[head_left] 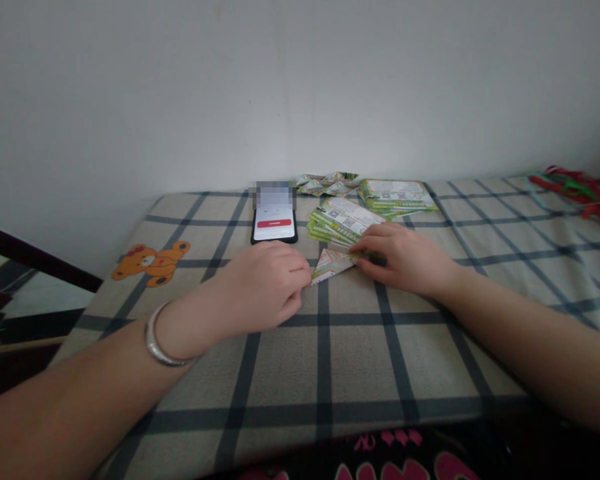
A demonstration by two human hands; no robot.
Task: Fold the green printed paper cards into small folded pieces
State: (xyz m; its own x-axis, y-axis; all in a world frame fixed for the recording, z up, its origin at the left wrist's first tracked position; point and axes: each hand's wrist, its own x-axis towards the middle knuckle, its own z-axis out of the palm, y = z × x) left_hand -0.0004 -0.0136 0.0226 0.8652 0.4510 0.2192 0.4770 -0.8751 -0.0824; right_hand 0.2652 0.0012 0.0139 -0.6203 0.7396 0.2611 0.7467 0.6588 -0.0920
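Observation:
Between my two hands is a small printed paper point(333, 265), folded into a triangular shape, green, white and orange. My left hand point(267, 283), with a silver bangle on its wrist, pinches the paper's left corner. At the other end, my right hand point(400, 257) has its thumb and fingers closed on the right corner. Just behind the right fingers lies a fanned stack of green-and-white leaflets point(347, 217), partly covered by that hand. A phone point(275, 223) with a lit screen lies beyond my left hand.
Several folded paper pieces point(325, 183) sit by the wall, beside a second leaflet stack point(400, 195). A checked cloth point(290, 373) covers the table, with a teddy bear figure point(150, 263) at left. Red and green fabric point(585, 197) lies far right.

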